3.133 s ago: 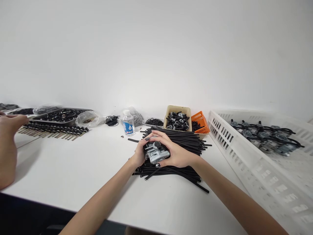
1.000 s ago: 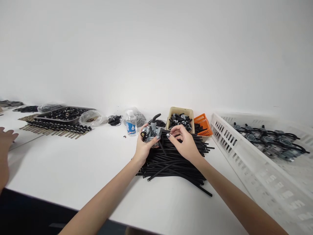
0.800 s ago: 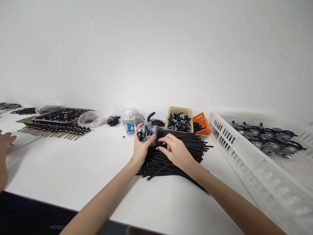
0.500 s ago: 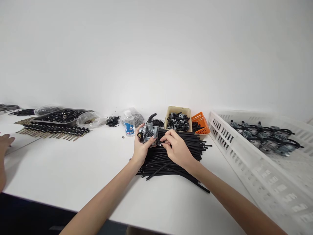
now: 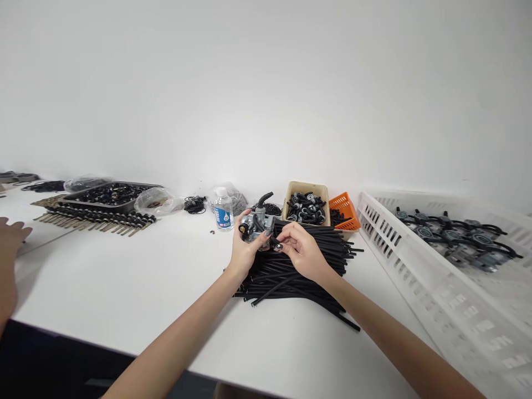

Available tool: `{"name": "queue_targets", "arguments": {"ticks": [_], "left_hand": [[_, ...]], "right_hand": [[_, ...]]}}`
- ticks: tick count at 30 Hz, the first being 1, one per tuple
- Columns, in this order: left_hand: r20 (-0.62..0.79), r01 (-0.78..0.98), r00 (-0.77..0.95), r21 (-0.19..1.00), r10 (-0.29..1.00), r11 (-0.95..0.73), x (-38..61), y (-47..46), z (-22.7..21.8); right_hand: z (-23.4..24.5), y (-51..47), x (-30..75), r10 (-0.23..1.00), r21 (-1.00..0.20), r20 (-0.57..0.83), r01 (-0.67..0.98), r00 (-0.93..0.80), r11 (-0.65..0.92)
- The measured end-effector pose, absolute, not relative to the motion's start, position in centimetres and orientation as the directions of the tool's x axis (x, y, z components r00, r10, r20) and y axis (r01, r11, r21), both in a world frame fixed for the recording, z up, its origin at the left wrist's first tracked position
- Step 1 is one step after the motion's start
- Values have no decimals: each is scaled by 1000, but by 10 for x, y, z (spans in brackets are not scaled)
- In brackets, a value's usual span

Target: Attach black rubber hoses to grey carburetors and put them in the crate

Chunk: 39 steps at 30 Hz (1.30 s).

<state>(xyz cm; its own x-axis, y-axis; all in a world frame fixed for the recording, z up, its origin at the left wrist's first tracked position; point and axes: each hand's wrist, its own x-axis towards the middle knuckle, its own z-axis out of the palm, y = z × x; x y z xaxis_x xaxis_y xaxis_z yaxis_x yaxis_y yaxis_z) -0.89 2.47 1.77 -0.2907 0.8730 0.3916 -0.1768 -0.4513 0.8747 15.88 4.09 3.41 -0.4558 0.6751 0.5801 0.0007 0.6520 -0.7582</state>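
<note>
My left hand (image 5: 245,252) grips a small grey metal carburetor (image 5: 256,223) with a short black hose sticking up from its top. It is held just above a pile of black rubber tubes (image 5: 299,266) lying on the white table (image 5: 137,282). My right hand (image 5: 302,252) is beside it, its fingertips pinched on the end of a black tube at the carburetor's lower right side.
A beige bin of black fittings (image 5: 307,206) and an orange basket (image 5: 344,209) stand behind the pile. A white crate (image 5: 440,277) with several carburetors sits at the right. A small bottle (image 5: 223,209), a dark tray (image 5: 108,195) and another person's hand (image 5: 10,244) are to the left.
The carburetor was lifted off the tube pile and turned upright in my left hand. My right hand reached into the pile, then came to the carburetor's side with a tube end.
</note>
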Motion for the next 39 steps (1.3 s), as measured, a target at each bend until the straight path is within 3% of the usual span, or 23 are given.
{"name": "queue_targets", "arguments": {"ticks": [10,16,21,25,28,33,39], "left_hand": [[344,-281,-221,874,913,-398,-5,21,19],[303,-350,-189,868,934,-352,-3,18,19],[267,-387,-144,871,953,-303,-5,17,23],[231,-475,-83,846,969,-243,-9,22,20],[154,-537,-29,831,988,-145,-10,23,17],[28,-549,-38,835,999,-45,-10,20,20],[17,-629,82,776,996,39,-16,19,28]], "right_hand": [[26,48,159,703,-779,580,-28,-411,626],[31,47,158,726,-724,592,164,-351,670],[26,49,156,848,-832,473,194,-239,519],[31,51,156,857,-940,319,-21,-406,340],[35,47,153,800,-947,318,-123,-509,298],[40,32,148,792,-924,362,-75,-491,376],[57,33,160,718,-897,377,-35,-585,441]]}}
